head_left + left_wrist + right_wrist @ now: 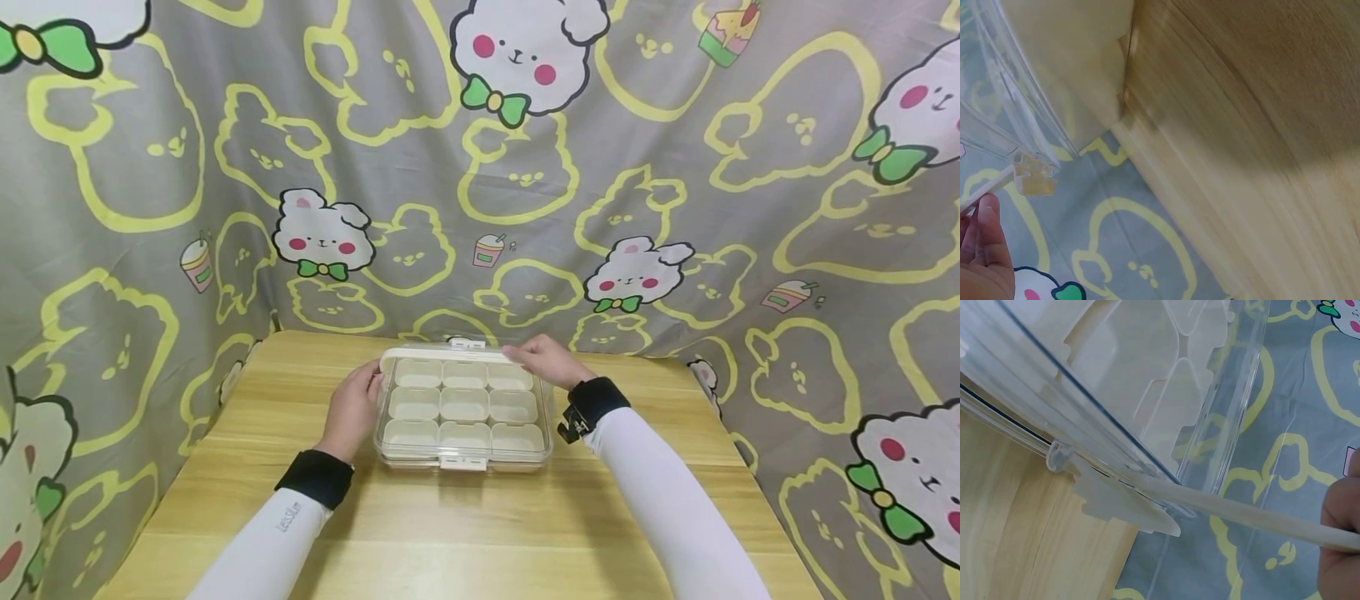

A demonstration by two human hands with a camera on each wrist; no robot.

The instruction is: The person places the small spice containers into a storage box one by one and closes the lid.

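Note:
A clear plastic storage box [517,455] lies on the table, its lid down over rows of cream cups [465,405]. A cream carrying handle [450,356] runs across its far part. My left hand [354,408] is at the box's left side and pinches the handle's left end; the left wrist view shows the thumb of that hand [985,256] against the handle [991,185]. At the far right corner, my right hand [551,360] grips the handle's other end. In the right wrist view, that hand's [1341,528] curled fingers are around the cream bar [1254,515].
White latches sit on the box's near side [462,463] and far side [467,343]. The wooden table [465,542] ends just behind the box, where a grey cartoon-print curtain [420,175] hangs at the back and both sides.

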